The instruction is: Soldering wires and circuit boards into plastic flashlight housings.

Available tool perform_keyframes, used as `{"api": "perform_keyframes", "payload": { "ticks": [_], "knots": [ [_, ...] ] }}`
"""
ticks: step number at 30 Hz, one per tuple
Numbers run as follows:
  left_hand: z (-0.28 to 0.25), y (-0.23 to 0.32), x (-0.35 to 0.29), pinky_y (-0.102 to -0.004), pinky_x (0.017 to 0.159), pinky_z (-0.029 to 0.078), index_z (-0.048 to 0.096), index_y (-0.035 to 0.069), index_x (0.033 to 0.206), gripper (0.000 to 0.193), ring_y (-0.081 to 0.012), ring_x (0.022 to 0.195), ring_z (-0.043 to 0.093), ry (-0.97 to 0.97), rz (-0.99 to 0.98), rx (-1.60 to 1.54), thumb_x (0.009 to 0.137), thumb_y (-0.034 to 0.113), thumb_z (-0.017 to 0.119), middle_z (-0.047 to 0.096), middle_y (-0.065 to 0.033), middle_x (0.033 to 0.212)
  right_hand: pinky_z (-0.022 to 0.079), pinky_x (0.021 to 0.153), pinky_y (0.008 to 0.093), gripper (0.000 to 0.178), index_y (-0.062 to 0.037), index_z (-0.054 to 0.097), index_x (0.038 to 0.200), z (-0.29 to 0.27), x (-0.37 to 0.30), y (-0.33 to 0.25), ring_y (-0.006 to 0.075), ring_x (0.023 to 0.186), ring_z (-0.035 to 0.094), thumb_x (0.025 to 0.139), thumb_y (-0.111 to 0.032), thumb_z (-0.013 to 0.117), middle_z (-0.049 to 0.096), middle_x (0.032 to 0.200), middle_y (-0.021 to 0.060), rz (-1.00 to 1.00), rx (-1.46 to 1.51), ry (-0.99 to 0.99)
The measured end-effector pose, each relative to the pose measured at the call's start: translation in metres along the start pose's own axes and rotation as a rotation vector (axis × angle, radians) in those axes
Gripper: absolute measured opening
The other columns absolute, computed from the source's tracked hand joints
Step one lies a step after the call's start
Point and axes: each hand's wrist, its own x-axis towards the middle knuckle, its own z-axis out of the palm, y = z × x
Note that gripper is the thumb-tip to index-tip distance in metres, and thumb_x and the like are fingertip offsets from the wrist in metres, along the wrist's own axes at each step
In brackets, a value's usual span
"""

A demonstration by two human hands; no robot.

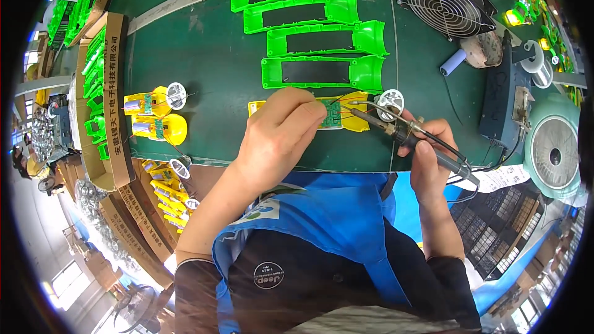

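Note:
A yellow plastic housing lies near the table's front edge, with a green circuit board and thin wires in it. My left hand is over the housing's left part, thumb and fingertips pinched together by the board. What they pinch is too small to make out. In my right hand is a soldering iron with a thin metal tube along it. Its tip points left, over the board's right end. A round lamp reflector sits at the housing's right end, behind the iron.
Several green plastic shells line the far side of the table. Left are two yellow housings and a cardboard box of green parts. Rightward stand a black fan, a blue-grey cell, a soldering station and solder wire.

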Motion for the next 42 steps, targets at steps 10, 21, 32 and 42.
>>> {"api": "perform_keyframes", "payload": {
  "ticks": [10,21,32,42],
  "knots": [
    [0.001,0.014,0.008,-0.0383,0.073,0.046,0.053,0.001,0.081,0.018,-0.0308,0.085,0.054,-0.103,-0.095,0.17,0.069,-0.007,0.064,0.053,-0.0112,0.095,0.027,0.11,0.0511,0.016,-0.0038,0.051,0.09,0.004,0.001,-0.004,0.0094,0.065,0.062,0.086,-0.015,0.063,0.063,0.064,0.0038,0.002,-0.107,-0.077],
    [0.003,0.017,0.015,-0.0398,0.069,0.045,0.051,0.002,0.078,0.02,-0.0318,0.08,0.054,-0.124,-0.119,0.219,0.065,-0.008,0.063,0.054,-0.0108,0.088,0.029,0.108,0.0514,0.016,-0.0037,0.052,0.089,0.003,0.0,0.0,0.0109,0.068,0.066,0.083,-0.012,0.064,0.065,0.066,0.0039,-0.07,-0.235,-0.138],
    [0.002,0.019,0.018,-0.0408,0.069,0.045,0.049,0.0,0.078,0.019,-0.0335,0.082,0.053,-0.16,-0.157,0.205,0.066,-0.008,0.062,0.053,-0.0126,0.088,0.029,0.109,0.0517,0.019,-0.0027,0.05,0.092,-0.002,0.001,0.005,0.0132,0.069,0.066,0.084,-0.012,0.065,0.066,0.067,0.0068,-0.131,-0.133,-0.147],
    [0.0,0.021,0.022,-0.0405,0.068,0.045,0.049,0.001,0.077,0.018,-0.033,0.08,0.053,-0.188,-0.177,0.218,0.066,-0.008,0.061,0.053,-0.0124,0.086,0.034,0.106,0.043,0.023,-0.0015,0.049,0.097,-0.002,0.001,-0.002,0.0133,0.072,0.064,0.088,-0.016,0.064,0.066,0.074,0.009,-0.047,-0.054,-0.032]
  ]
}}
